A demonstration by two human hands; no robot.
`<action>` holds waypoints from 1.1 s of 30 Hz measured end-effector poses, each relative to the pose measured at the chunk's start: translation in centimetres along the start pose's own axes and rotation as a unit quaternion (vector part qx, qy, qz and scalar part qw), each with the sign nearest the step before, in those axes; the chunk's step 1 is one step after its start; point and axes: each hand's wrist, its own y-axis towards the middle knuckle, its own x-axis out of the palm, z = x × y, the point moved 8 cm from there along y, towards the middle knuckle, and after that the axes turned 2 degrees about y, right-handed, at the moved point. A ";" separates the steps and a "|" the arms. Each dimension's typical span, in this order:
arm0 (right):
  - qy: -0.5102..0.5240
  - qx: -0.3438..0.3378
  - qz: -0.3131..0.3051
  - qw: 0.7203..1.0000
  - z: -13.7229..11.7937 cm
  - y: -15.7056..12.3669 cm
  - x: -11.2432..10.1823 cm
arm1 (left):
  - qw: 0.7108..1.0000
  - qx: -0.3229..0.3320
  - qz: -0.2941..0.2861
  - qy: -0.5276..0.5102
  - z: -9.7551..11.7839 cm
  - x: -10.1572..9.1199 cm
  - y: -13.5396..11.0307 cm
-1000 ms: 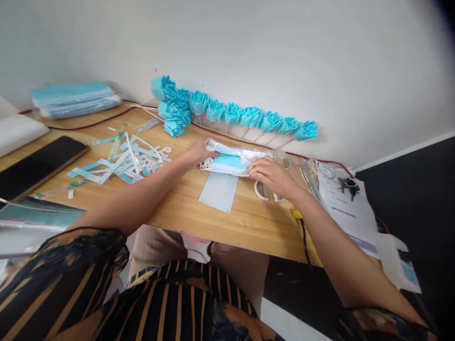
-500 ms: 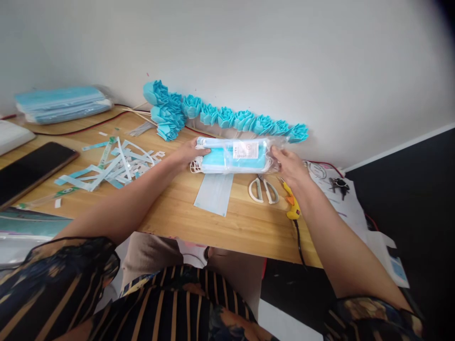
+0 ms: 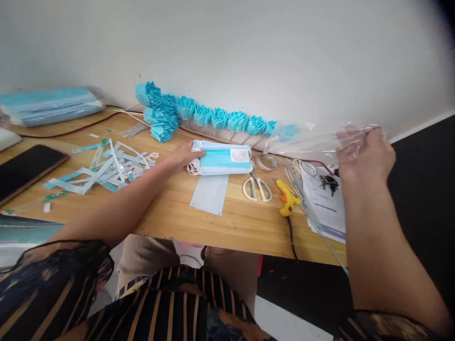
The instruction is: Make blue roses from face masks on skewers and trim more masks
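My left hand (image 3: pixel 186 154) grips the left end of a stack of blue face masks (image 3: pixel 216 158), with the thumb on top and white ear loops bunched beside the fingers. A small printed slip (image 3: pixel 240 155) lies on the stack's right part. Off to the right, my right hand (image 3: pixel 368 151) is closed on a clear plastic bag (image 3: pixel 309 139), stretched out thin and apart from the masks. Under the stack's front edge a flat pale blue mask piece (image 3: pixel 209 195) lies on the table. Scissors (image 3: pixel 257 188) with white handles rest just right of it.
Blue fabric roses (image 3: pixel 219 118) line the wall. Cut strips (image 3: pixel 106 168) are heaped at left, near a phone (image 3: pixel 30 168) and bagged masks (image 3: pixel 50 106). A yellow glue gun (image 3: pixel 287 196), a tape roll (image 3: pixel 266 162), papers (image 3: pixel 329 208) and keys (image 3: pixel 329 183) are at right.
My right hand has pulled the plastic bag off the masks and moved far to the right with it. The left hand still holds the stack, now bare. The tape roll has come into sight.
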 end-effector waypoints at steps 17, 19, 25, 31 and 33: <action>-0.053 0.029 -0.312 0.948 -4.2 -13.0 12.1 | 0.913 0.343 -0.206 0.079 18.1 6.5 -9.1; -0.076 0.014 -0.326 0.942 -4.4 -13.0 12.1 | 0.931 0.260 -0.245 0.075 16.1 7.4 -8.3; -0.027 0.043 -0.379 0.924 -2.9 -13.3 11.2 | 0.965 0.153 -0.187 -0.100 13.7 6.3 -6.9; 0.002 0.197 -0.440 0.876 2.8 -17.3 12.4 | 0.959 0.145 -0.165 -0.177 12.8 5.8 -6.5; -0.026 0.193 -0.411 0.891 3.6 -17.5 12.7 | 0.961 0.154 -0.160 -0.166 12.4 5.4 -6.6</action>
